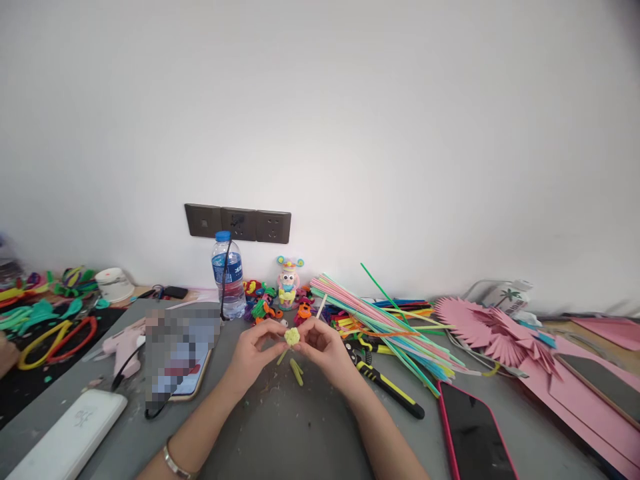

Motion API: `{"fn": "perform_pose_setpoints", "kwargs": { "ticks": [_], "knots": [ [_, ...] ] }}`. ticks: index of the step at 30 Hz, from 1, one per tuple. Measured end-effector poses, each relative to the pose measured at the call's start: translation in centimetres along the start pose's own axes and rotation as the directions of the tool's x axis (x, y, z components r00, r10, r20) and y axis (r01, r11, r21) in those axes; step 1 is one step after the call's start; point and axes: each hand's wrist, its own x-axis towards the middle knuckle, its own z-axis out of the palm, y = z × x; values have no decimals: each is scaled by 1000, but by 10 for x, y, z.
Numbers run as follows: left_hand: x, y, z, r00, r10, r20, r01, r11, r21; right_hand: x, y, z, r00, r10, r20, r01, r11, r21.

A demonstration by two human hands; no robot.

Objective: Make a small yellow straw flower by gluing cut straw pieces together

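Note:
Above the grey mat, my left hand [261, 353] and my right hand [324, 350] meet at a small pale yellow bumpy ball [292, 336], perhaps of coiled pipe cleaner. Thumb and fingertips of each hand pinch it from either side. A thin pale stick [323, 305] slants upward behind my right fingers; whether they hold it I cannot tell. On the mat just below lies a folded piece of yellow-green pipe cleaner [297, 373]. A short thin strip shows under my left fingertips.
Behind the hands stand a water bottle [229, 280] and a small figurine [287, 285]. Coloured pipe cleaners [385, 320], a yellow-black cutter [390, 390] and a pink-cased phone [475, 433] lie right. Left are a glue gun [124, 350], a phone [187, 373] and a white power bank [75, 433].

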Motion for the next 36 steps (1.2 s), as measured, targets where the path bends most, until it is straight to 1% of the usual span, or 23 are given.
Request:
{"fn": "perform_pose_setpoints", "kwargs": {
  "ticks": [5, 8, 10, 14, 18, 24, 26, 28, 30, 31, 33, 35, 36],
  "knots": [
    [0, -3, 0, 999, 47, 18, -48, 998, 49, -1, 0, -2, 1000, 25, 16, -26, 999, 35],
    [0, -3, 0, 996, 84, 23, -85, 995, 51, -1, 0, -1, 1000, 13, 19, -13, 999, 40],
    [0, -3, 0, 996, 88, 23, -89, 995, 48, -1, 1, 0, 1000, -5, 15, 5, 999, 40],
    [-2, -3, 0, 1000, 15, 17, -16, 999, 36, -1, 3, 1, 1000, -17, -17, 18, 999, 37],
    [0, 0, -1, 997, -73, 16, 72, 997, 11, -1, 4, 3, 999, 30, -20, -29, 999, 32],
    [1, 8, -2, 993, -112, 26, 110, 992, 68, -1, 3, 5, 997, 77, -1, -77, 996, 44],
    [1, 8, -2, 991, -129, 25, 127, 989, 75, -1, 2, 3, 996, 89, 18, -89, 996, 16],
    [2, 8, -2, 988, -155, 16, 154, 986, 67, -1, 0, -1, 995, 96, 20, -94, 993, -76],
    [3, 6, -2, 983, -181, -6, 182, 982, 54, -2, -1, -6, 997, 75, -13, -76, 959, -272],
    [3, 5, -2, 982, -189, -22, 190, 981, 47, -3, -1, -8, 998, 61, -22, -65, 917, -394],
    [4, 3, -2, 979, -195, -51, 197, 980, 33, -5, -2, -10, 998, 56, -6, -48, 786, -616],
    [4, 1, -3, 979, -195, -66, 197, 980, 27, -8, -3, -9, 994, 102, 33, -42, 661, -749],
    [4, 0, -3, 979, -194, -68, 196, 980, 27, -10, -3, -8, 991, 127, 48, -41, 619, -784]
  ]
}}
